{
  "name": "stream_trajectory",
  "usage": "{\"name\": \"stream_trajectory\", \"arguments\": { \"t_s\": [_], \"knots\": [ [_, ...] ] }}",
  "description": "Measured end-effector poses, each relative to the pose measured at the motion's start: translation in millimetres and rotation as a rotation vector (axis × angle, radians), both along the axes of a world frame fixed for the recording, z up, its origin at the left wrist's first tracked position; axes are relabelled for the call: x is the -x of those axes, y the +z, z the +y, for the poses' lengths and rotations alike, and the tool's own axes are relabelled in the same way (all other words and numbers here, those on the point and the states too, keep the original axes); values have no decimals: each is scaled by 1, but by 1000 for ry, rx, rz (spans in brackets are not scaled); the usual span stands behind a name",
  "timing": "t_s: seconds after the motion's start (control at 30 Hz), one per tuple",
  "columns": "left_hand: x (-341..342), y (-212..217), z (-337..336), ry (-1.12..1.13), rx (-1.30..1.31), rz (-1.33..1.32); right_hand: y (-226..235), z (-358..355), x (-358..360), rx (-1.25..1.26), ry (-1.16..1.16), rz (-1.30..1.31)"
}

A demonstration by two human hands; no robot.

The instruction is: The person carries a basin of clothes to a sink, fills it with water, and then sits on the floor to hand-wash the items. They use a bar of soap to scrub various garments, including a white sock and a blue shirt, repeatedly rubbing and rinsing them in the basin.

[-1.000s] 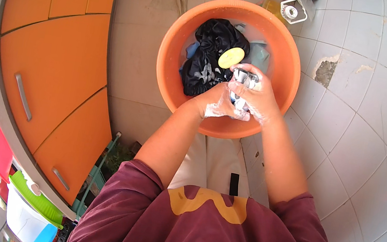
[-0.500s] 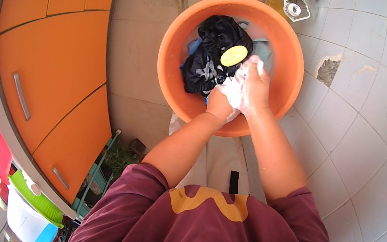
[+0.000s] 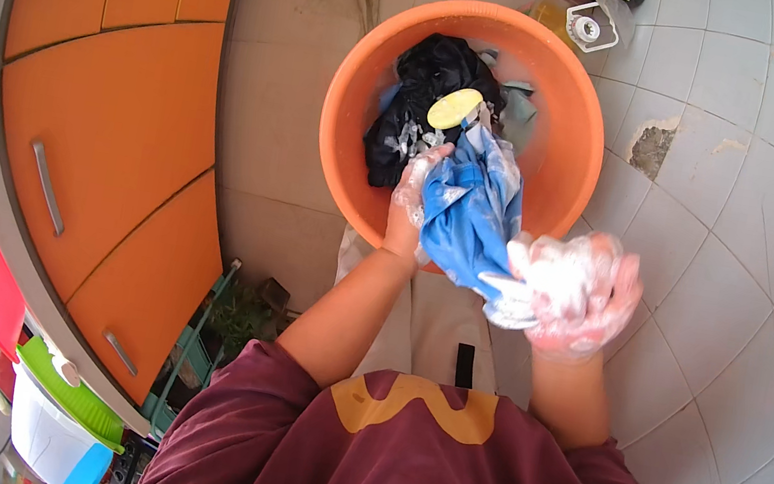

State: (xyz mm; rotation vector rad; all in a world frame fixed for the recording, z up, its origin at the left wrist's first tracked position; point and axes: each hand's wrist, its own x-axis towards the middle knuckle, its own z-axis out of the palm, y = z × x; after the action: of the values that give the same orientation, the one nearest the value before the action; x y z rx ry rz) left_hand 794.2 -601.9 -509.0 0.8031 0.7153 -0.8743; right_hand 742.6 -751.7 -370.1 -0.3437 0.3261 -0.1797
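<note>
Blue cloth (image 3: 469,209) now lifted from basin (image 3: 341,149) | both hands' fingers clamp it | right hand (image 3: 569,291) suds-hidden, left hand (image 3: 412,195)

The hands have parted: before, both were bunched together on a wad at the basin's (image 3: 346,149) 5 o'clock rim. Now the right hand (image 3: 569,293), thick with suds, has drawn back toward 4 o'clock outside the basin, the left hand (image 3: 412,195) has stayed by the rim, and a blue cloth (image 3: 468,209) hangs stretched out between them.

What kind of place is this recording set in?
Probably a home kitchen or utility corner used for hand laundry: tiled floor, orange cabinets, and an orange basin of clothes.
</note>
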Motion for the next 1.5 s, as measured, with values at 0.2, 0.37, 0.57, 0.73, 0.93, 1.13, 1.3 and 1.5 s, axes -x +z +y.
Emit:
{"name": "stream_trajectory", "arguments": {
  "t_s": [0.2, 0.37, 0.57, 0.73, 0.93, 1.13, 1.3, 1.5],
  "knots": [
    [-10, 5, 7, -33, 201, -281, -67, 20, 31, 134, 16, 199],
    [-3, -2, 18, -282, -240, -764, -112, 21, 26, 463, 269, 932],
    [7, -12, 21, -516, -583, -1085, -160, 14, 12, 748, 217, 949],
    [-8, 0, 39, -825, -718, -1071, -136, 9, 16, 528, -165, 853],
    [-31, 36, 46, -1429, -600, -1225, -81, 18, 28, 508, -185, 611],
    [-41, 63, 16, -605, -25, -655, -32, 22, 31, 1014, 47, 301],
    [-40, 38, 10, -317, -148, -511, -48, 28, 27, 1568, -46, 461],
    [-25, -1, 27, 134, 218, -142, -88, 44, 54, 1946, 419, 772]
  ]
}}
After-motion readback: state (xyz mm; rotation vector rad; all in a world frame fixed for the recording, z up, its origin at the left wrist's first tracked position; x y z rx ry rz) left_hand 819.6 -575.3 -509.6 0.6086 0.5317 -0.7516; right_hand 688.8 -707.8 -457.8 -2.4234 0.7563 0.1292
